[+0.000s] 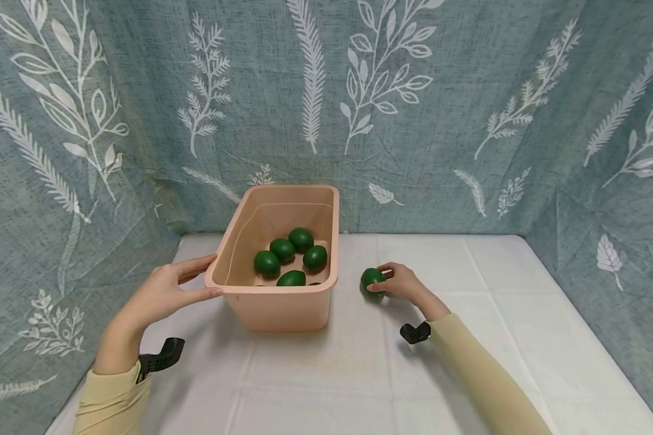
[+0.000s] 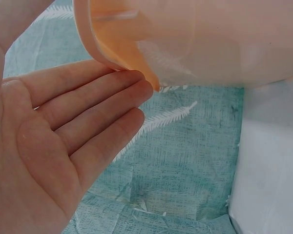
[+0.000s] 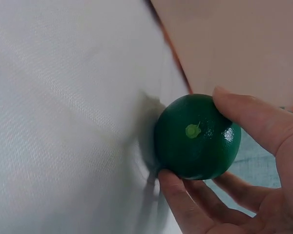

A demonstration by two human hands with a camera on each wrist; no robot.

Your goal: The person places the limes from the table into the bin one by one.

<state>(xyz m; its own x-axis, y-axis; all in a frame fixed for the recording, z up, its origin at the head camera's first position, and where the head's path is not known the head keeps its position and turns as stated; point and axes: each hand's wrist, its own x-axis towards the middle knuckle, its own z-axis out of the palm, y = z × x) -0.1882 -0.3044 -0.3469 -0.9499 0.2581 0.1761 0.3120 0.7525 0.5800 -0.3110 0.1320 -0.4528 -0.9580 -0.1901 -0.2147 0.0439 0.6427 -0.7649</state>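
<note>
My right hand [image 1: 404, 283] holds a dark green lime [image 3: 198, 137] between thumb and fingers, just right of a peach-coloured plastic bin [image 1: 283, 309]. A pale stem scar on the lime faces the right wrist camera. Whether the lime touches the tabletop is unclear. At the bin's front left corner, my left hand [image 1: 160, 291] touches the rim, its fingers nearly straight in the left wrist view. Inside the bin lie several more limes [image 1: 282, 249], some partly hidden by the front wall.
A white cloth [image 1: 446, 374] covers the table. Behind it and along both sides hangs a blue-green curtain [image 1: 272, 103] with white leaf prints. Each wrist wears a black camera mount [image 1: 163, 355].
</note>
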